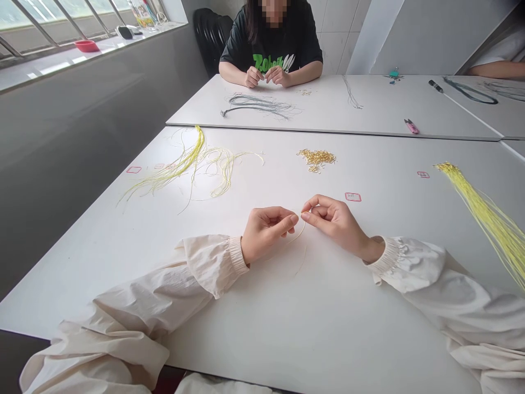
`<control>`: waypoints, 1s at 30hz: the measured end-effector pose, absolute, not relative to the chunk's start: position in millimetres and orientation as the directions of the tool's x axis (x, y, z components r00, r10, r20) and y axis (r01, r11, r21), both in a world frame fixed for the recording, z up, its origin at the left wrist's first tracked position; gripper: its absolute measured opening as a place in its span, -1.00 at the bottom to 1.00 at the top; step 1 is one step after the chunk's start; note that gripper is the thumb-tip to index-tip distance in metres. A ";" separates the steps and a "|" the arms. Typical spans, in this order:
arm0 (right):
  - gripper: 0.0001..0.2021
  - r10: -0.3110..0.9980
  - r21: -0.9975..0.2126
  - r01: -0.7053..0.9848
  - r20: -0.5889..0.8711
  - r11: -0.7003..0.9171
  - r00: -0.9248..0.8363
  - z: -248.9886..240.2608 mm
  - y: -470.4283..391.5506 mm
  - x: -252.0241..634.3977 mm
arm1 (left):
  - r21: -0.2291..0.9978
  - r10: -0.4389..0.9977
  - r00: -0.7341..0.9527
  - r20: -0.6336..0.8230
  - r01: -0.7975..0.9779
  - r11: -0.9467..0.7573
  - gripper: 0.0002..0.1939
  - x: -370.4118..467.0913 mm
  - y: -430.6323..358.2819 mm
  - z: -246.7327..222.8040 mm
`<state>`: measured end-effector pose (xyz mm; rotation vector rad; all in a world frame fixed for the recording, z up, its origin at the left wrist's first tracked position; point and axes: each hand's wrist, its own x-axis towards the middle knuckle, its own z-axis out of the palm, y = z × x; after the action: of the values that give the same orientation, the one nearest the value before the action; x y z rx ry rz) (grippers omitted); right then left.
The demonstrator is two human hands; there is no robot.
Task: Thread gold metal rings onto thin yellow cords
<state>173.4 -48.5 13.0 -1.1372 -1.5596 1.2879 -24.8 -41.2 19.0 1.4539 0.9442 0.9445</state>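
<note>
Above the near table, my left hand (pixel 268 232) has its thumb and forefinger pinched together. Facing it just to the right, my right hand (pixel 338 223) is closed in a pinch too, their fingertips a small gap apart. A thin pale yellow thread (pixel 301 233) hangs in a curve from the right fingertips toward the underside of the left hand. A tiny gold-coloured bit shows at the right fingertips, too small to make out fully. Beyond the hands lies a pile of small gold hooks (pixel 318 157). Loose yellow threads (pixel 192 158) spread at the far left.
A yellow thread bundle with gold ends (pixel 471 191) lies at the right. Small red-outlined marks (pixel 353 197) dot the white table (pixel 123 262). Across it, another person (pixel 270 49) works near dark threads (pixel 258 104). Pink snips (pixel 411 126) lie at far right.
</note>
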 end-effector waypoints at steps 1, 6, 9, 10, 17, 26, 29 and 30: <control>-0.80 0.957 -0.993 0.109 0.021 0.055 -0.289 12.8 -46.9 175.1 | 0.997 0.926 0.373 0.053 0.039 -0.073 -0.74 -24.6 -41.9 19.1; -0.79 0.934 -0.998 -0.059 -0.010 -0.033 -0.356 13.2 -40.9 180.7 | 0.997 0.916 0.395 0.071 0.007 -0.081 -0.74 -24.6 -43.9 19.5; -0.80 0.924 -0.997 -0.079 0.026 -0.005 -0.382 13.9 -39.8 180.2 | 0.997 0.914 0.399 0.071 0.011 -0.082 -0.75 -25.1 -44.0 19.5; -0.79 0.920 -0.997 -0.080 0.043 0.013 -0.389 14.2 -39.7 179.8 | 0.996 0.914 0.398 0.073 0.009 -0.084 -0.75 -25.3 -44.0 19.4; -0.70 0.921 -0.997 -0.079 0.017 -0.015 -0.389 16.0 -37.1 183.3 | 0.997 0.899 0.434 0.060 0.026 -0.079 -0.72 -25.4 -44.4 16.2; -0.86 0.877 -0.997 0.056 0.027 0.061 -0.479 19.1 -31.4 192.9 | 0.991 0.875 0.475 0.092 0.039 -0.125 -0.75 -27.0 -46.6 13.1; -0.86 0.874 -0.999 0.014 0.028 0.040 -0.486 18.8 -30.0 192.9 | 0.985 0.873 0.478 0.099 0.079 -0.154 -0.72 -27.5 -46.5 11.9; -0.84 0.868 -1.000 0.007 0.020 0.027 -0.496 18.6 -29.6 192.8 | 0.982 0.876 0.472 0.101 0.095 -0.165 -0.72 -27.6 -46.1 11.5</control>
<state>192.8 -29.6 18.6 -0.9094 -1.6032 1.5535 -27.6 -46.1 11.5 1.5974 0.8623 0.8683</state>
